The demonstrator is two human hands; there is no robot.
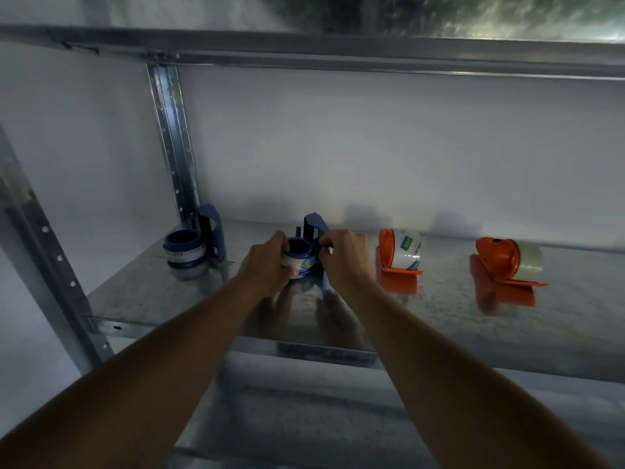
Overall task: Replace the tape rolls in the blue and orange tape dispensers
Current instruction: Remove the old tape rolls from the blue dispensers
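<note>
At frame centre, the left hand (267, 262) grasped the tape roll (299, 262) while the right hand (345, 257) pinched the blue dispenser (316, 225) on the metal shelf (439, 319).

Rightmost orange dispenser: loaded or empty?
Loaded. The rightmost orange dispenser carries a clear tape roll on its hub, resting on the metal shelf.

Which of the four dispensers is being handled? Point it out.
The second blue dispenser from the left. Both the left hand and right hand grip it and its tape roll; the other blue one and both orange ones sit untouched.
</note>
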